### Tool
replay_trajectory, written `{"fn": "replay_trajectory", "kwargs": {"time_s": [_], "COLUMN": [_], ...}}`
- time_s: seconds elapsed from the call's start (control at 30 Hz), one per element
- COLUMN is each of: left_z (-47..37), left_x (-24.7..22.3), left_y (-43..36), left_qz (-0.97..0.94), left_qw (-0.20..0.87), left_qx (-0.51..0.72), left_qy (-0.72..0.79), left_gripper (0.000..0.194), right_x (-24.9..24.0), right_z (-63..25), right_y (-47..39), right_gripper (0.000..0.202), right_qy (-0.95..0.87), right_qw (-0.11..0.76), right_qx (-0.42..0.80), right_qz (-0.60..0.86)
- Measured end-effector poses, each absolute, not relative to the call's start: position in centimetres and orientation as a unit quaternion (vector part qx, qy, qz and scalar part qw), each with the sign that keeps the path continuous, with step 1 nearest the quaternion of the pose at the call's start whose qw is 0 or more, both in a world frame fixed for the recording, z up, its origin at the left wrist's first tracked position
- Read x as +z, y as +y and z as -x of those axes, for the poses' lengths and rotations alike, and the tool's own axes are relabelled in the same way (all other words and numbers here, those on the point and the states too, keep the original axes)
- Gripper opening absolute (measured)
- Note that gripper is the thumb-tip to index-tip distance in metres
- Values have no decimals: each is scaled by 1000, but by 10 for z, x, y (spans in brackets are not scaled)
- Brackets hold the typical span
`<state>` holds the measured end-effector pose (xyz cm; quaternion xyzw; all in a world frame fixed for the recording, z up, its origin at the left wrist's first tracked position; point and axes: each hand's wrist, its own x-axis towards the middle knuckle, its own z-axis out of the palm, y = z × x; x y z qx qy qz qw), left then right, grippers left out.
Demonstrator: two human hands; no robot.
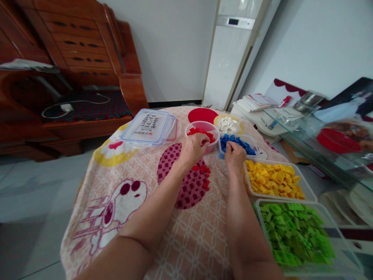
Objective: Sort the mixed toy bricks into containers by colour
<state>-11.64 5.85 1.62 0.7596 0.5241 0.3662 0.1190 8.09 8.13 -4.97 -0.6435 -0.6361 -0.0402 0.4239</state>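
My left hand (192,149) reaches over the near rim of a round clear bowl (188,126) of red toy bricks (210,136). Its fingers are pinched together, and what they hold, if anything, is hidden. At the near left edge of a clear box (256,142) of blue bricks (244,145) is my right hand (235,156). Thumb and fingertips are closed there, with no piece I can make out between them. Several loose red bricks (206,183) lie on the tablecloth (204,233) between my forearms.
Yellow bricks (274,179) and green bricks (294,233) fill boxes along the right side. White pieces (228,125) sit behind the blue box, beside a red round lid (202,115). Stacked clear lids (148,126) lie at the back left. A glass shelf (320,140) stands right of the table.
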Motion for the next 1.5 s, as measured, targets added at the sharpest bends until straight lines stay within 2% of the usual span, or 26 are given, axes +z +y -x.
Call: {"fn": "replay_trajectory", "kwargs": {"time_s": [0.17, 0.43, 0.67, 1.3, 1.5], "left_z": [114, 114, 103, 102, 103], "left_x": [28, 15, 3, -1, 2], "left_y": [53, 50, 49, 52, 55], "left_qz": [-792, -886, -886, -887, -888], "left_qw": [126, 136, 141, 159, 132], "left_qx": [330, 71, -5, 15, 83], "left_qy": [498, 438, 442, 433, 433], "left_gripper": [20, 18, 22, 25, 25], "right_x": [-49, -51, -52, -51, -51], "right_z": [-81, -80, -81, -81, -81], "right_y": [81, 82, 83, 83, 82], "right_gripper": [32, 32, 33, 34, 33], "right_qy": [-640, -633, -636, -633, -635], "right_qw": [422, 433, 427, 417, 417], "right_qx": [-36, -46, -43, -46, -47], "right_qz": [641, 640, 642, 650, 649]}}
